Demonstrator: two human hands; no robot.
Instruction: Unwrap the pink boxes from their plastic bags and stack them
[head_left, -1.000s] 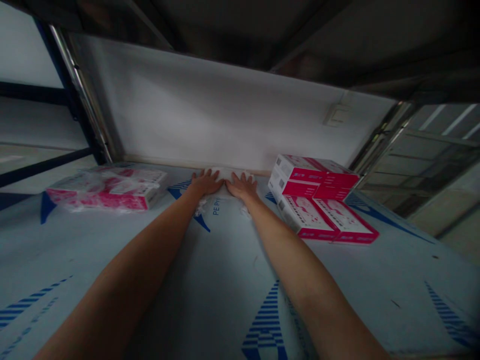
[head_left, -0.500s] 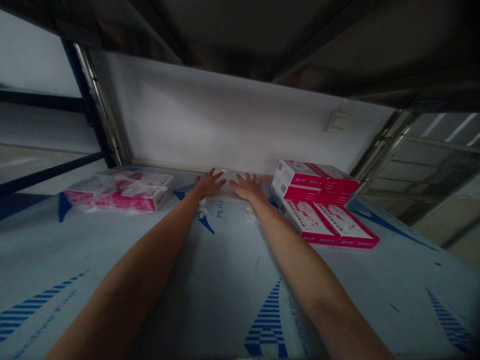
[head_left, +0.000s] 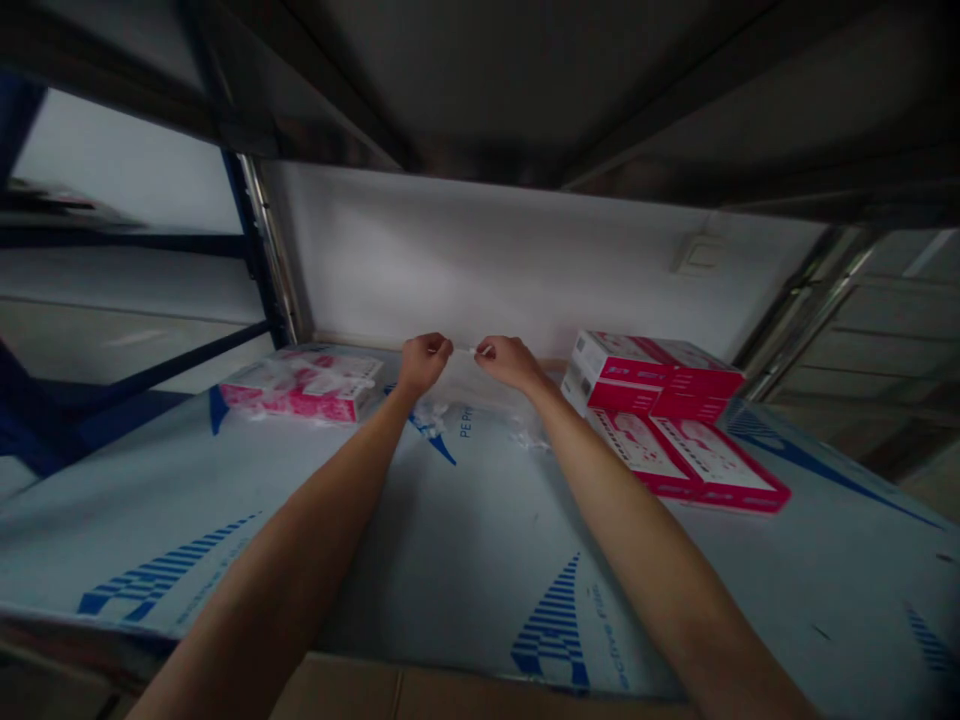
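Pinch looks solid: your left hand [head_left: 424, 363] and right hand [head_left: 510, 362] are both closed on a thin edge of clear plastic film [head_left: 480, 385], which lies on the blue-printed shelf sheet [head_left: 450, 560] between them. Keep those fingertips tight and pull evenly. Count-wise, there's one film-wrapped pink-and-white box [head_left: 300, 392] on the left, and what look like four pink-and-white boxes [head_left: 660, 420] on the right.
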